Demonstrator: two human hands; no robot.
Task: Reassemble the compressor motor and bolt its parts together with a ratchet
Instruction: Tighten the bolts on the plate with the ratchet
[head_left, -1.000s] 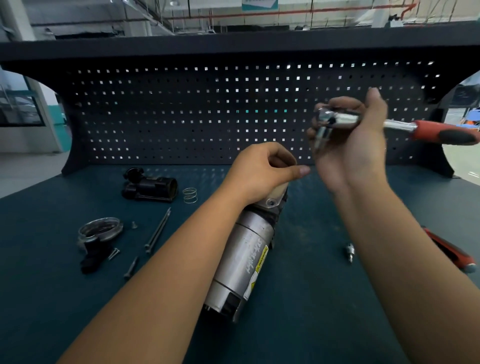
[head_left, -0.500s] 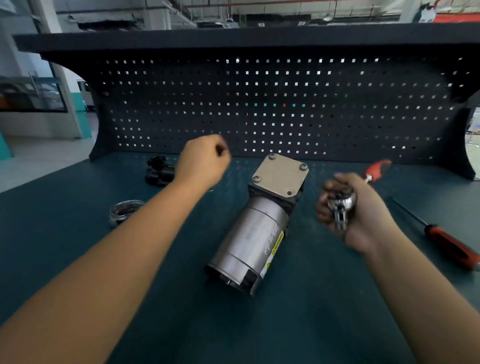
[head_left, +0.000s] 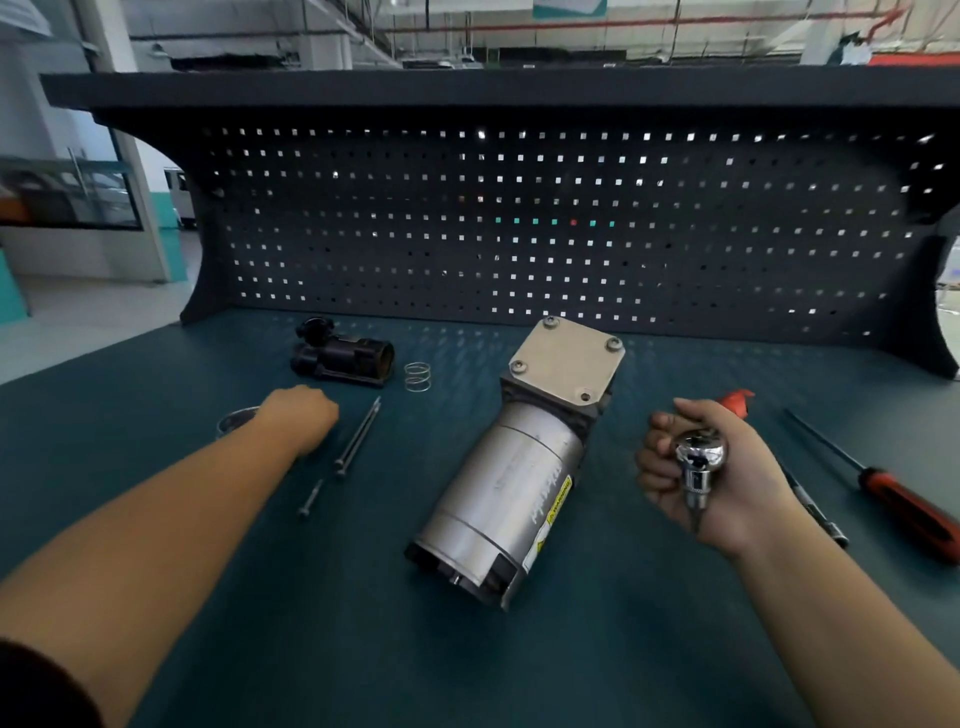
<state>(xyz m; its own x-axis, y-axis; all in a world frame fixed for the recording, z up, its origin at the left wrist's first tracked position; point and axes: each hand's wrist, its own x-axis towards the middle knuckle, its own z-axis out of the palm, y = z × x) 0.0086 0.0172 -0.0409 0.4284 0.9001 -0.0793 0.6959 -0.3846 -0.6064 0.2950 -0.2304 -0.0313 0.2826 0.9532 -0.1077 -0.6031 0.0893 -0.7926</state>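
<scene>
My right grip (head_left: 717, 467) is clenched around the ratchet (head_left: 698, 454). Its chrome head and socket point toward me, and its red handle (head_left: 735, 402) pokes out behind my knuckles. My left grip (head_left: 304, 423) is down at the counter (head_left: 597, 649), just beside the long bolts (head_left: 358, 436), knuckles up and fingers curled under. I cannot tell whether it has anything pinched. The compressor motor (head_left: 511, 483) lies on its side between my arms. Its square end plate (head_left: 566, 364) is tilted up and away from me with a bolt head at each corner, and its open end faces me.

I judge the step in hand to be fetching the next fastener. To do it well, I should lift one long bolt cleanly without rolling its neighbour or the short bolt (head_left: 310, 498) away. I should start it by finger so it does not cross-thread, and only then bring the ratchet on. The motor is round and may roll, so my left grip should steady it while I turn. The black housing (head_left: 340, 356) and spring (head_left: 417, 376) sit at the back, not yet fitted.
</scene>
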